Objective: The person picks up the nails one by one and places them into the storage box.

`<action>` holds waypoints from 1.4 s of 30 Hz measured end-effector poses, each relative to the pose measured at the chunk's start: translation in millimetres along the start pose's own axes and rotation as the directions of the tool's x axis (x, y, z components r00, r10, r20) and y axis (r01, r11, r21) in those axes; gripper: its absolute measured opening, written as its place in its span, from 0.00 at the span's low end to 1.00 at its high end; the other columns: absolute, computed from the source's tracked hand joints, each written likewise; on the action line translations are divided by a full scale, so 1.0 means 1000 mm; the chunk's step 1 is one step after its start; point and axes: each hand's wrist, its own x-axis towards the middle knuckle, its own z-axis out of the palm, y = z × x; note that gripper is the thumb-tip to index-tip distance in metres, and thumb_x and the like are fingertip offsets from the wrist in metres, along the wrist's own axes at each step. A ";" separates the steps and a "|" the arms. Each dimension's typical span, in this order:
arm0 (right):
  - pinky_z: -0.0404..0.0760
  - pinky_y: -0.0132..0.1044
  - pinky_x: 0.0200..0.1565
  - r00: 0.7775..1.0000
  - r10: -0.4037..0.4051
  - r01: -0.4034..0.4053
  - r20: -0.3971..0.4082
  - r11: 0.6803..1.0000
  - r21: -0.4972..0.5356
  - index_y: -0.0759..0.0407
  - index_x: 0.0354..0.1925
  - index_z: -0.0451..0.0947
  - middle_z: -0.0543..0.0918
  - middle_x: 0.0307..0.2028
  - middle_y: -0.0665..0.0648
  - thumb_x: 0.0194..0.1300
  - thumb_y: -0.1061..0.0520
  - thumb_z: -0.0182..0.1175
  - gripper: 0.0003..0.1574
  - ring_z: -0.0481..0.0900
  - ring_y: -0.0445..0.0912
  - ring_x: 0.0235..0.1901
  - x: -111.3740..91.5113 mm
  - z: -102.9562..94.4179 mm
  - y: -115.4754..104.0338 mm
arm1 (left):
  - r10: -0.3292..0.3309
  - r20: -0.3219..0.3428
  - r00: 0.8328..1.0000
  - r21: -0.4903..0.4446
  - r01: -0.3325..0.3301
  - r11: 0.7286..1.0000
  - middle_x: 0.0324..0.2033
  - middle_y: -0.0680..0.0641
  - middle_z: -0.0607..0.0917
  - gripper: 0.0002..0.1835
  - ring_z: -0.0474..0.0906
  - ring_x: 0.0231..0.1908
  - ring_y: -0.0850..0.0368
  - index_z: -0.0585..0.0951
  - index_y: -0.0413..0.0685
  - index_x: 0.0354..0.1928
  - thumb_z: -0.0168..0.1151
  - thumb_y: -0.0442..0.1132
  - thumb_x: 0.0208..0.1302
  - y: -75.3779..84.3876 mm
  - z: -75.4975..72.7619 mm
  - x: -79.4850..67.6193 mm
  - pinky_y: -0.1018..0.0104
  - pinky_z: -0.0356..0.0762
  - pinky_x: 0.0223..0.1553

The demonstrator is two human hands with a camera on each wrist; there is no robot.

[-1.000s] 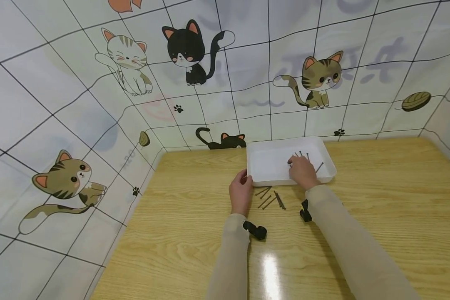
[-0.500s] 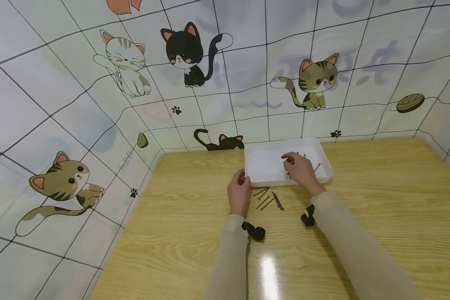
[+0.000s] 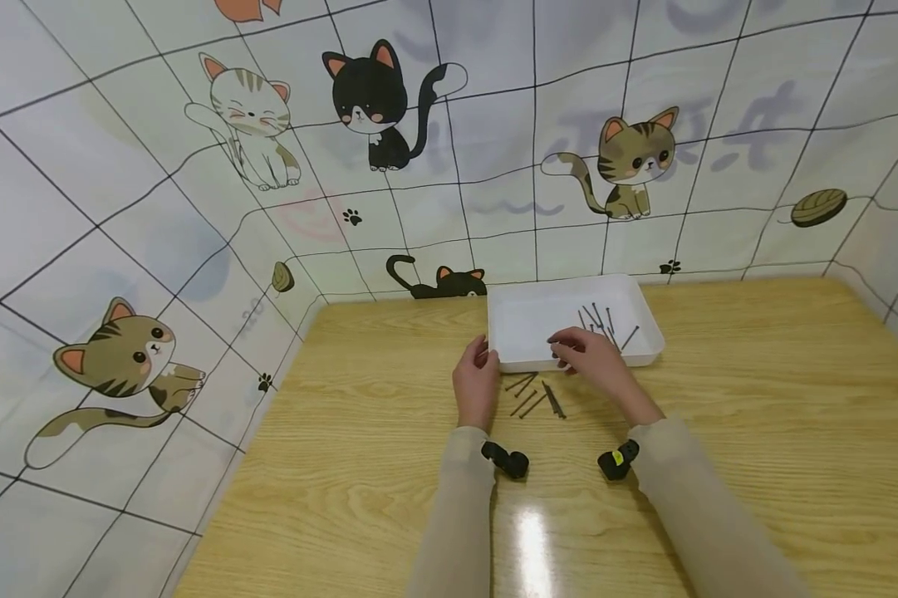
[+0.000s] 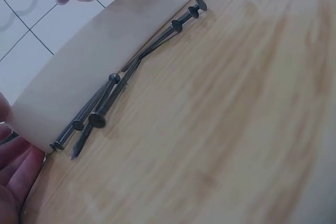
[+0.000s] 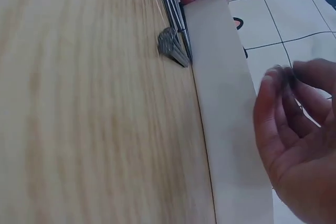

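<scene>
A shallow white tray [image 3: 532, 365] stands on the wooden table against the wall. My left hand [image 3: 476, 384] grips its front left corner, thumb at the rim and fingers along the side. Over the tray's front wall hovers my right hand [image 3: 592, 359], fingers loosely bent. The right wrist view shows that hand's fingertips [image 5: 270, 80] close to the thumb, blurred, with no nail visible between them. Several dark nails [image 3: 629, 339] lie in the tray's right half, partly hidden by the right hand. More nails [image 4: 97, 119] lie loose on the table just before the tray's front wall.
A cloth printed with cartoon cats [image 3: 370, 95] hangs behind and to the left of the table [image 3: 344, 465]. Small black cameras [image 3: 508, 461] are strapped at both wrists. Light glares on the table near its front.
My right hand has drawn back and left from the nails inside the tray to above its front wall, uncovering more of them. The left hand stays at the corner.
</scene>
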 end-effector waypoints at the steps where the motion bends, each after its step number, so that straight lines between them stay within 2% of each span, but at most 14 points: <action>1: 0.77 0.48 0.37 1.000 0.004 -0.004 0.017 1.000 0.000 0.62 0.52 0.71 0.77 0.40 0.66 0.65 0.50 0.51 0.22 0.76 0.58 0.37 -0.002 0.001 0.000 | -0.001 0.002 1.000 0.003 0.001 1.000 0.48 0.54 0.78 0.21 0.74 0.44 0.65 0.73 0.54 0.57 0.55 0.45 0.60 0.000 0.000 0.000 0.65 0.72 0.44; 9: 0.77 0.47 0.38 0.992 0.059 -0.059 0.114 0.998 -0.006 0.64 0.54 0.69 0.76 0.43 0.67 0.66 0.50 0.50 0.24 0.76 0.58 0.40 -0.016 0.004 0.000 | -0.008 0.014 1.000 0.003 0.008 1.000 0.48 0.55 0.78 0.21 0.74 0.44 0.65 0.74 0.55 0.56 0.55 0.45 0.60 -0.001 -0.001 0.000 0.64 0.72 0.44; 17: 0.75 0.41 0.32 0.990 0.084 -0.065 0.116 0.985 -0.158 0.64 0.54 0.70 0.76 0.45 0.63 0.65 0.52 0.51 0.23 0.76 0.51 0.35 -0.022 0.006 0.005 | 0.003 0.015 1.000 0.003 -0.003 1.000 0.48 0.53 0.78 0.21 0.74 0.43 0.66 0.73 0.52 0.56 0.54 0.45 0.61 -0.002 -0.001 0.003 0.64 0.72 0.44; 23: 0.75 0.40 0.29 0.992 0.075 -0.057 0.102 0.984 -0.167 0.68 0.54 0.68 0.77 0.41 0.64 0.63 0.55 0.53 0.24 0.76 0.52 0.31 -0.023 0.008 0.008 | 0.007 0.016 1.000 -0.004 -0.007 1.000 0.48 0.54 0.78 0.20 0.74 0.43 0.66 0.74 0.53 0.56 0.54 0.44 0.61 -0.002 -0.002 0.002 0.65 0.72 0.44; 29: 0.76 0.39 0.29 0.990 0.060 -0.034 0.130 0.981 -0.192 0.72 0.54 0.67 0.76 0.37 0.62 0.61 0.58 0.55 0.25 0.75 0.52 0.30 -0.025 0.010 0.005 | 0.018 0.016 1.000 -0.010 -0.017 1.000 0.49 0.53 0.78 0.20 0.74 0.43 0.65 0.74 0.53 0.56 0.54 0.44 0.61 -0.001 -0.002 0.002 0.64 0.72 0.44; 36: 0.75 0.40 0.32 0.989 0.087 -0.045 0.122 0.949 -0.313 0.70 0.52 0.69 0.75 0.41 0.64 0.58 0.58 0.58 0.25 0.74 0.50 0.35 -0.026 0.014 0.003 | 0.018 0.019 1.000 -0.009 -0.017 1.000 0.49 0.52 0.78 0.20 0.74 0.43 0.65 0.74 0.53 0.56 0.54 0.44 0.61 -0.001 -0.002 0.002 0.65 0.73 0.43; 42: 0.73 0.42 0.33 0.990 0.091 -0.044 0.106 0.923 -0.382 0.69 0.51 0.70 0.76 0.39 0.62 0.54 0.58 0.61 0.27 0.73 0.51 0.36 -0.027 0.020 -0.002 | 0.013 0.022 1.000 -0.006 -0.013 1.000 0.49 0.53 0.78 0.19 0.74 0.43 0.65 0.74 0.54 0.55 0.54 0.44 0.61 -0.003 -0.002 0.002 0.64 0.73 0.42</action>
